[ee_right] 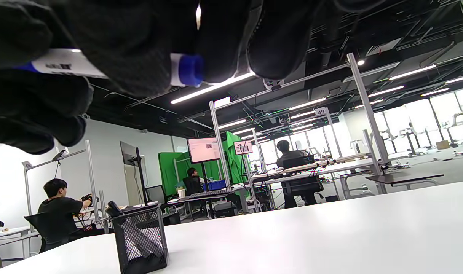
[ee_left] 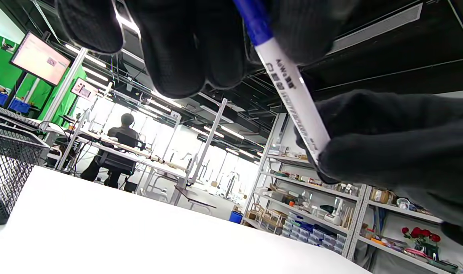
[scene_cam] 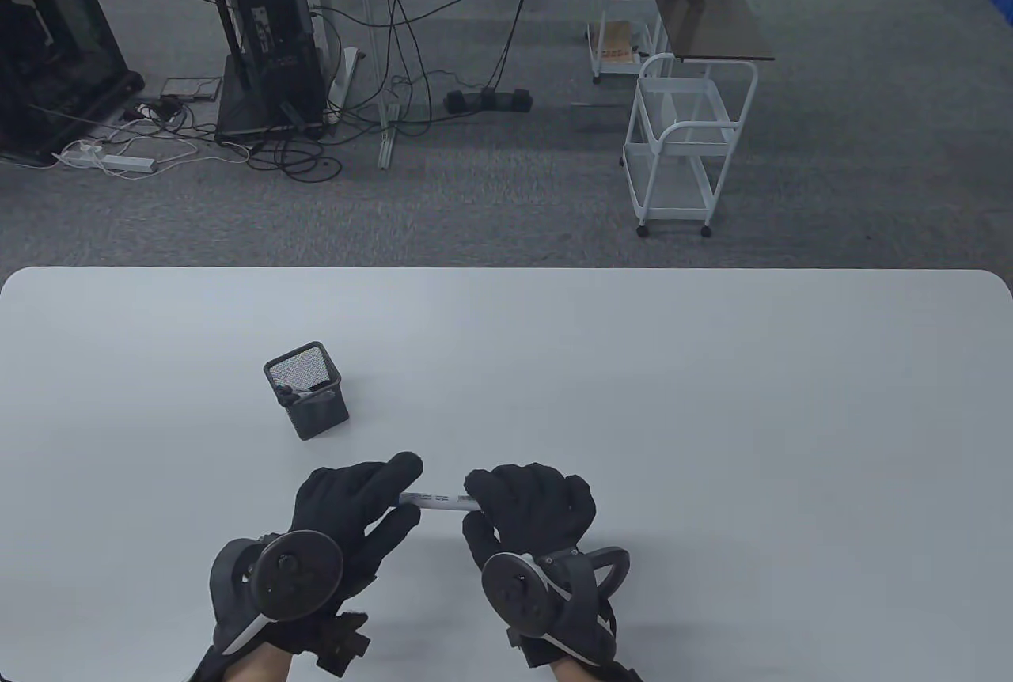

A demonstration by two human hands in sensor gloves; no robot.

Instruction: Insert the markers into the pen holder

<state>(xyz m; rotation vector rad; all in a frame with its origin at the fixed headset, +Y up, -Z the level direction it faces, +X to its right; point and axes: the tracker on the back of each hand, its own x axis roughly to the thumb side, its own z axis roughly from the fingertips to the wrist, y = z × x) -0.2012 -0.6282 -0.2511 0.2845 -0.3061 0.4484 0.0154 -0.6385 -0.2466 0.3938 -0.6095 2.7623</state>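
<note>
A: The left hand (scene_cam: 360, 504) and the right hand (scene_cam: 532, 504) meet near the front edge of the table (scene_cam: 712, 397), and between them runs a marker (scene_cam: 440, 499). How does each one hold it?

B: The left fingers (ee_left: 189, 42) close on one end of the marker, the end with the blue cap that shows in the left wrist view. The right hand wraps the other end; in the right wrist view the white barrel passes under its fingers (ee_right: 117, 45) and a blue end sticks out beyond them. So both hands are clamped on the same marker.

A: And how does the marker lie?

B: Roughly level, running left to right, lifted off the table, with only its middle stretch bare between the two gloves.

A: Where is the pen holder (scene_cam: 307, 389)?

B: It stands upright on the table, beyond the left hand and a little to its left, apart from both hands. It is a black mesh box, and something dark already leans inside it against the rim.

A: Anything past the table?

B: A white cart (scene_cam: 687, 144) on the grey carpet.
</note>
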